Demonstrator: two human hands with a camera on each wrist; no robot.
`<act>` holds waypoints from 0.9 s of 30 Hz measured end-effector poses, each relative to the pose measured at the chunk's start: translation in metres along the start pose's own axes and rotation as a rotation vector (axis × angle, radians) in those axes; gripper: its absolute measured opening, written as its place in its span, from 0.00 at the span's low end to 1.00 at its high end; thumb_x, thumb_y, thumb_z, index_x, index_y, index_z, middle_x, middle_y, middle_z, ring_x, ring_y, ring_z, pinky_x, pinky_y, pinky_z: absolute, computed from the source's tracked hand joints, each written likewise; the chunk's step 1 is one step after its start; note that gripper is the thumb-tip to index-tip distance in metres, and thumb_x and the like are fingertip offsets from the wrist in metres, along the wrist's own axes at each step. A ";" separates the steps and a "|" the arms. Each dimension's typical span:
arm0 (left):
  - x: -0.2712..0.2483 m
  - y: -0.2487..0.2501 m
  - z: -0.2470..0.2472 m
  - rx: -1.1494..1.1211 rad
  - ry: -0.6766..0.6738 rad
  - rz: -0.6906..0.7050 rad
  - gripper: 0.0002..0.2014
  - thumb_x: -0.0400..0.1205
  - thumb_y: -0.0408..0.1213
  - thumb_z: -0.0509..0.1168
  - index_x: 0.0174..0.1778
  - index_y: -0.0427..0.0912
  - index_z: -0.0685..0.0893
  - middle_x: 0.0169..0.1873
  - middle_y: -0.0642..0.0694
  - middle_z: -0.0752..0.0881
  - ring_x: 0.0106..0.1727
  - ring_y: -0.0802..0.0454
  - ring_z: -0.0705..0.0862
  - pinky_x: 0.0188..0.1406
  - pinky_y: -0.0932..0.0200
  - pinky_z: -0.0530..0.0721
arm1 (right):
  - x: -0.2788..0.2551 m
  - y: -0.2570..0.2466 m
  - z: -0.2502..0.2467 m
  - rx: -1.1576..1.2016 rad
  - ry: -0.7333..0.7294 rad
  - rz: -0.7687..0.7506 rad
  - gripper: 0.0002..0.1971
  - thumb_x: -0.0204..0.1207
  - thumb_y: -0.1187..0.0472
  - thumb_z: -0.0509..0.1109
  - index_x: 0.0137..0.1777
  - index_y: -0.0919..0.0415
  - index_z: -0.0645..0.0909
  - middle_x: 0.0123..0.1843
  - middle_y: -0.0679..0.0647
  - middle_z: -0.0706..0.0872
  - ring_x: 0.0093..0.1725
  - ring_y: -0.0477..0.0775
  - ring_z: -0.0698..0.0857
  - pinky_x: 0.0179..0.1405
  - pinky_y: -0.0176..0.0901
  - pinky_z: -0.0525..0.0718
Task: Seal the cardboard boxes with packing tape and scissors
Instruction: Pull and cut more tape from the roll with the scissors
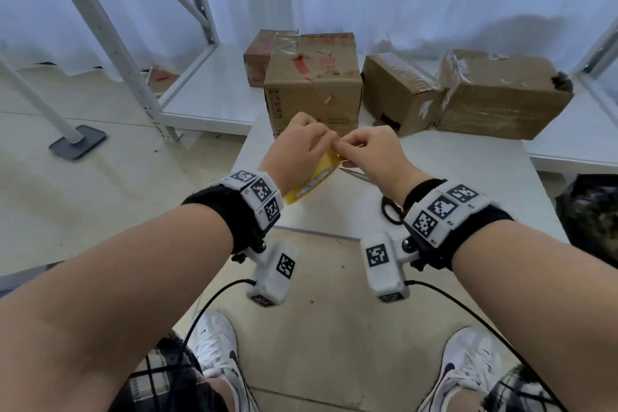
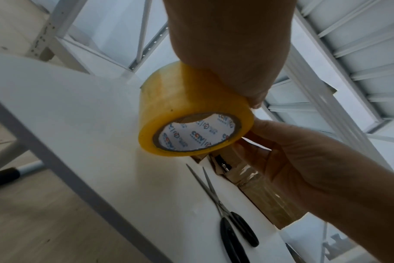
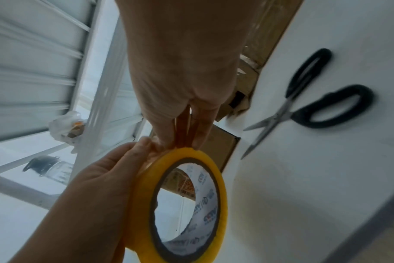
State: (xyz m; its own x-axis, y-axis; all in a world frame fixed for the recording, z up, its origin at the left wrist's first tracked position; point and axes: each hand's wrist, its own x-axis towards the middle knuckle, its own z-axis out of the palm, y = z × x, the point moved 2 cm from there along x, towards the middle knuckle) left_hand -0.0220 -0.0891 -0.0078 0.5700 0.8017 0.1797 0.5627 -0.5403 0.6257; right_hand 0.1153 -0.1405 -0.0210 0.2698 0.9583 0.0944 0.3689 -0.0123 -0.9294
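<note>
Your left hand grips the tape roll above the desk; right fingers pinch at its edge. Peel slowly; scissors lie beside.

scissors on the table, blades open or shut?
Open: the scissors lie on the table, blade tips spread apart, handles apart too.

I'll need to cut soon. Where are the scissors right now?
In the head view the scissors lie on the white table, under the right hand, untouched.
</note>
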 end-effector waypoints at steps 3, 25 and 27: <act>0.001 0.015 -0.016 -0.029 -0.066 -0.040 0.23 0.85 0.51 0.60 0.74 0.45 0.76 0.59 0.49 0.70 0.55 0.54 0.76 0.56 0.61 0.74 | 0.013 -0.024 -0.012 -0.184 0.064 -0.119 0.09 0.76 0.61 0.74 0.40 0.67 0.89 0.34 0.56 0.87 0.38 0.55 0.87 0.46 0.54 0.89; 0.026 0.040 -0.067 0.116 0.033 -0.007 0.18 0.78 0.48 0.70 0.53 0.35 0.83 0.39 0.47 0.82 0.36 0.56 0.78 0.29 0.69 0.73 | 0.028 -0.090 -0.043 -0.155 0.162 -0.115 0.09 0.79 0.59 0.71 0.38 0.60 0.84 0.37 0.57 0.88 0.37 0.53 0.85 0.48 0.48 0.87; 0.027 0.040 -0.066 0.119 0.026 -0.027 0.19 0.77 0.48 0.70 0.54 0.34 0.83 0.42 0.43 0.84 0.40 0.51 0.80 0.33 0.66 0.75 | 0.027 -0.091 -0.044 -0.191 0.186 -0.109 0.10 0.80 0.58 0.71 0.42 0.64 0.85 0.40 0.60 0.88 0.39 0.54 0.85 0.43 0.40 0.83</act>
State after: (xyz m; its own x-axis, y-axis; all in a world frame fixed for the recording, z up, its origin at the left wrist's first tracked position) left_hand -0.0236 -0.0721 0.0719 0.5386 0.8221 0.1846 0.6458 -0.5436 0.5361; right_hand 0.1279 -0.1259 0.0815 0.3719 0.8881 0.2700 0.5603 0.0172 -0.8281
